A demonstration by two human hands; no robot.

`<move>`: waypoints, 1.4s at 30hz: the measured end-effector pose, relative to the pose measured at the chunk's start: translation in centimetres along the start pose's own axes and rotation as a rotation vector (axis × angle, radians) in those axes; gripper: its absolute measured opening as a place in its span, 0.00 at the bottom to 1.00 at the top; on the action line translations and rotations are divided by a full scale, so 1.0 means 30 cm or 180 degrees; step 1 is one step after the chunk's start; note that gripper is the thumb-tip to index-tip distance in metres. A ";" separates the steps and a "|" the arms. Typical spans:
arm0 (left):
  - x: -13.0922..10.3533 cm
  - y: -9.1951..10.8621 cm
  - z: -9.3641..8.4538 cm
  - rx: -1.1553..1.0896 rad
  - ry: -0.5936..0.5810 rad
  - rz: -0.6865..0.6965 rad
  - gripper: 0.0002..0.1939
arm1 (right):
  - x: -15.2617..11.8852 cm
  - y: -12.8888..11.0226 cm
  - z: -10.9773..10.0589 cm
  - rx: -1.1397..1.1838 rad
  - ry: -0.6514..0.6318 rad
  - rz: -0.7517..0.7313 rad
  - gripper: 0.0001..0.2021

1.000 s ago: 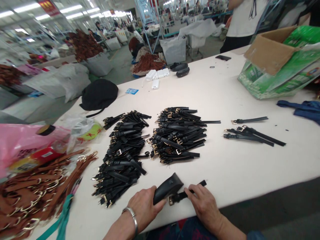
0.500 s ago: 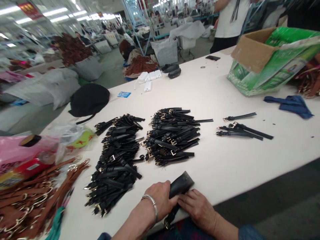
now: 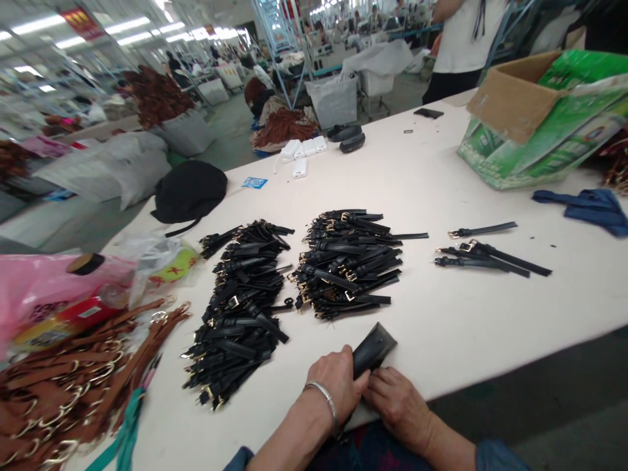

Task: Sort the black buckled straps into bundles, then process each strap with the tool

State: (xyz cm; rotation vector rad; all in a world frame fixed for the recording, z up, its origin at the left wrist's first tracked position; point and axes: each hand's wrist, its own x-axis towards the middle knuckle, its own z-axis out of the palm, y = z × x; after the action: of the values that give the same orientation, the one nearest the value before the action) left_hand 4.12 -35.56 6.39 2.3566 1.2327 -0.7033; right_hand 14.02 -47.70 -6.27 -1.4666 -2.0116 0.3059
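Near the table's front edge, my left hand (image 3: 336, 379), with a silver bangle at the wrist, is wrapped round a black tapered piece (image 3: 373, 348) with a wide, flat end. Its kind I cannot make out. Pressed against its lower side are the closed fingers of my right hand (image 3: 397, 402); what they pinch is hidden. Just beyond my hands lie two heaps of short black buckle straps, a left heap (image 3: 235, 314) and a right heap (image 3: 348, 261). Several more buckle straps (image 3: 490, 258) lie apart at the right.
Brown straps with metal rings (image 3: 63, 392) and a pink bag (image 3: 44, 288) lie at the left. A black cap (image 3: 191, 193) and white devices (image 3: 300, 167) are farther back. A green carton (image 3: 515, 150) and blue cloth (image 3: 583, 206) sit at the right. A person (image 3: 464, 49) stands beyond.
The whole view has shifted, so the table's things appear farther right. My hands still hold the black piece; a buckle strap that showed below them is now mostly hidden.
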 end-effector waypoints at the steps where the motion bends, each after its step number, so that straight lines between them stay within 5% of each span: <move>1: 0.000 -0.011 -0.001 -0.0018 0.0010 0.0011 0.18 | 0.001 -0.001 -0.005 -0.0032 -0.0014 -0.0022 0.13; 8: -0.057 -0.117 -0.018 -0.0155 0.0123 -0.0250 0.19 | 0.003 -0.010 -0.035 -0.0125 -0.0162 -0.0004 0.19; 18: -0.036 -0.038 0.022 -0.0143 0.0068 -0.0046 0.20 | 0.021 -0.032 -0.028 -0.0127 -0.0190 0.0201 0.10; 25: -0.112 -0.183 0.027 -0.0522 0.0313 -0.0360 0.15 | 0.054 -0.046 -0.059 -0.0425 -0.0145 0.0774 0.04; 29: -0.172 -0.268 0.031 -0.0714 0.0449 -0.0575 0.14 | 0.058 0.096 -0.176 -0.0489 -0.0032 0.1000 0.01; 37: -0.245 -0.350 0.087 -0.0940 0.0420 -0.0852 0.14 | -0.006 0.608 -0.542 -0.1439 0.0492 0.1643 0.17; 40: -0.263 -0.361 0.102 -0.0980 0.0415 -0.0902 0.14 | 0.036 0.624 -0.561 -0.2192 0.1127 0.1846 0.22; 42: -0.271 -0.366 0.109 -0.0976 0.0419 -0.0946 0.14 | 0.104 0.547 -0.490 -0.2055 0.1267 0.1477 0.21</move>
State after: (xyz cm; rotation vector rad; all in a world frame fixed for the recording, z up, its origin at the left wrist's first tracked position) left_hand -9.83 -36.65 7.43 2.0177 1.6414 -0.4120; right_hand 35.01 -41.49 -2.31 -2.1815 -1.4858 -0.4695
